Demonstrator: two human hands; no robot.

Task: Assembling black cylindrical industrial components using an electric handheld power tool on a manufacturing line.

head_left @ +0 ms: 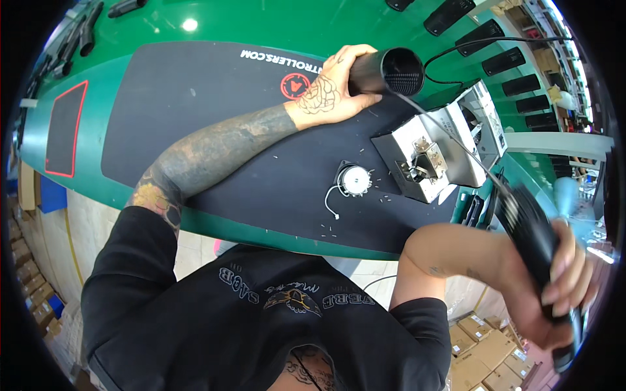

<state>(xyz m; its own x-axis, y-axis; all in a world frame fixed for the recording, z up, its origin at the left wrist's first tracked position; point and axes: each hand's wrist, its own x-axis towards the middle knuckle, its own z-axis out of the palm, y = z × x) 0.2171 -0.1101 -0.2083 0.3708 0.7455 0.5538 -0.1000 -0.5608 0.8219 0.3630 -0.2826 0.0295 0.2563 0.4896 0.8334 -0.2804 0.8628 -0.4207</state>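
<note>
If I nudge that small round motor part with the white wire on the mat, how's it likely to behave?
The round motor part looks small and metallic, so probably dense for its size. It sits flat on the black mat, so it would likely slide, not roll. Its thin white wire looks floppy and would trail.

The tattooed left forearm stretches up and to the right across the picture, its black sleeve pushed to the elbow. The left hand (330,88) lies palm down with the thumb spread and the fingers curled in a grasp. The right arm bends sharply at the elbow near the lower right; the right hand (554,287) is clenched, all 4 fingers wrapped tight.
</note>
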